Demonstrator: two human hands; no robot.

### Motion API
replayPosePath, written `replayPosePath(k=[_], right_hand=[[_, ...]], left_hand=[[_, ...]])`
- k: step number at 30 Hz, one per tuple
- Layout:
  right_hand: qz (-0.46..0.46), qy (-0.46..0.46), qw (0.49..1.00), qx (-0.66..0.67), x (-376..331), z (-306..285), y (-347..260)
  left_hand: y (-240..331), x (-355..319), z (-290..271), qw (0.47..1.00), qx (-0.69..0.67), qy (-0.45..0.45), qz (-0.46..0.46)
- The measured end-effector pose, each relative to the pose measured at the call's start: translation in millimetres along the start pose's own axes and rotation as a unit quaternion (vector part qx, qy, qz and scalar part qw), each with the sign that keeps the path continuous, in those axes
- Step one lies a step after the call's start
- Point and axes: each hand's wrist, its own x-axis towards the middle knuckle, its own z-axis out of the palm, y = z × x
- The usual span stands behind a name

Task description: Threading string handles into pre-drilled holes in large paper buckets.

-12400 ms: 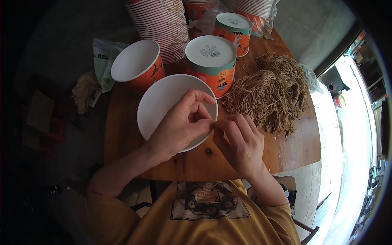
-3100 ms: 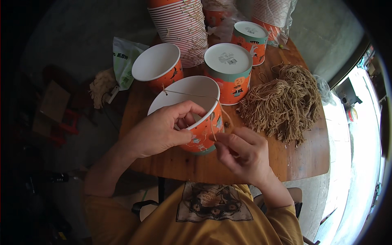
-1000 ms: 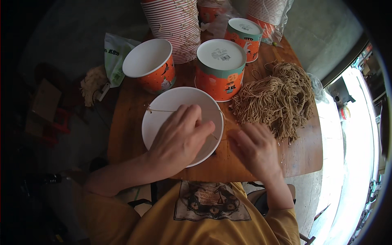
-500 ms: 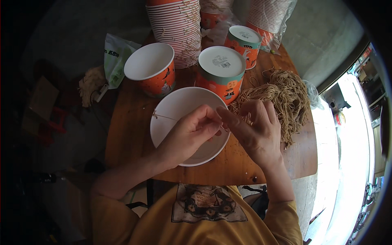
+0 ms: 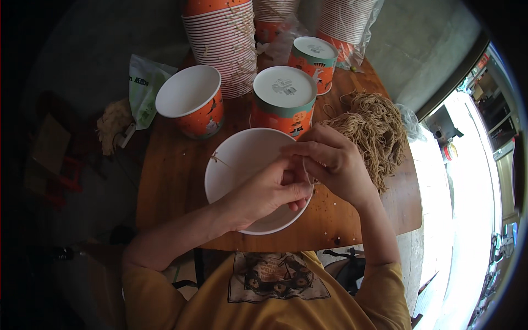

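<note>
Half a second ago: both hands over the far rim of the white paper bucket [image 5: 234, 165], right one reaching toward the heap of tan strings [image 5: 368, 137]. Now: both pulled in close, meeting at the bucket's rim near 3 o'clock — looks like the tying part of the work, fine and fiddly.

Left hand [image 5: 269, 190] lying across the open top, fingers curled tight and pinched on a thin string — too thin to see well. Right hand [image 5: 335, 162] curled too, fingertips pressed against the left ones, pinching the same string, it seems. A short string end poking out at the rim near 10 o'clock.

Bucket in the middle of the wooden table [image 5: 170, 181], open side up. Two lidded buckets [image 5: 284, 102] at 12 o'clock, another open bucket [image 5: 190, 104] at 11 o'clock, tall stacks of buckets [image 5: 223, 38] behind.
</note>
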Motion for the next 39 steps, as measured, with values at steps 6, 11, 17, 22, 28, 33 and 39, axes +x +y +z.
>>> replayPosePath(k=[6, 11, 17, 22, 28, 33, 39], right_hand=[[-0.055, -0.056, 0.997, -0.022, 11, 1, -1], [-0.037, -0.031, 0.998, -0.029, 11, 4, 2], [-0.093, 0.023, 0.995, -0.016, 9, 1, -6], [-0.134, 0.007, 0.989, -0.057, 12, 1, -10], [-0.064, -0.030, 0.984, -0.166, 20, -1, 15], [0.204, 0.024, 0.977, 0.065, -23, -26, 0], [0.217, 0.052, 0.975, 0.012, -68, -2, -30]], left_hand=[[-4, 6, 1, 0.997, 0.032, -0.050, -0.050], [-6, 8, 3, 0.998, 0.027, -0.034, -0.044], [-11, 8, 13, 0.997, 0.045, 0.043, 0.036], [-10, 8, 9, 0.997, 0.082, -0.011, 0.005], [-13, 11, 7, 0.999, 0.013, -0.034, -0.018], [-7, 13, 1, 0.999, 0.008, -0.016, -0.027], [-7, 20, 1, 0.998, -0.018, -0.024, -0.055]])
